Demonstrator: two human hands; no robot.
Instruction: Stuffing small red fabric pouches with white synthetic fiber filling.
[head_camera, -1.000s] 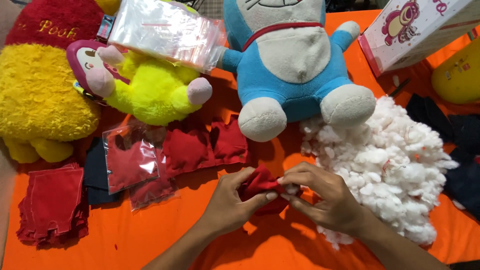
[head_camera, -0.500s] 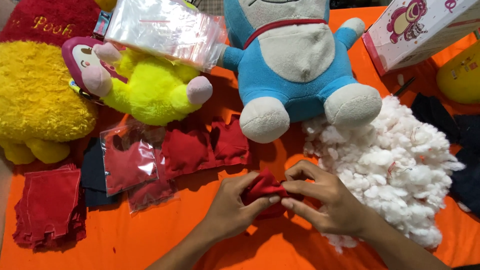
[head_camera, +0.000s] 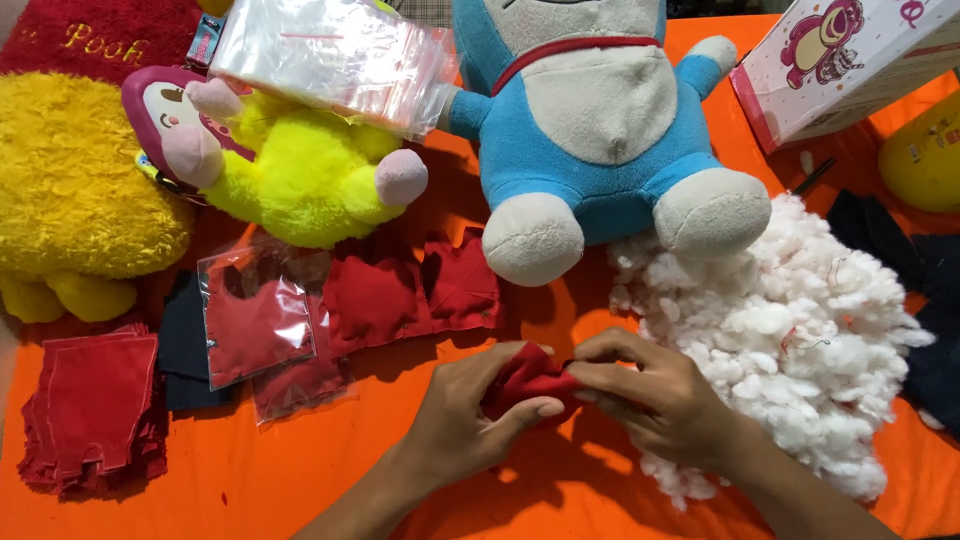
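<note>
- Surface: bright orange cloth-covered table (head_camera: 250, 480) fills the view beneath both hands; nothing of the room past it shows.
- Left hand (head_camera: 470, 420) and right hand (head_camera: 665, 400) meet low in the middle, fingertips together, both pinching a small crumpled dark red fabric piece (head_camera: 530, 378) held just above the cloth.
- The piece is bunched, velvety, mostly hidden by the fingers; its shape cannot be told.
- Just beside the right hand, to its outer side: loose heap of white fibre stuffing (head_camera: 790, 330), touching the wrist.
- Beyond the hands: blue-and-white plush cat toy (head_camera: 600, 130) with its feet toward them; neon yellow plush with pink face (head_camera: 290, 175) farther left.
- Beyond the left hand: flat dark red fabric cut-outs (head_camera: 410, 290); clear plastic sleeve holding red pieces (head_camera: 255, 320); stack of red fabric squares (head_camera: 95, 410) well apart at far left.
- Packages: clear zip bag (head_camera: 335, 55) lying on the yellow plush; white-and-pink printed carton (head_camera: 850, 60) far beyond the right hand.
</note>
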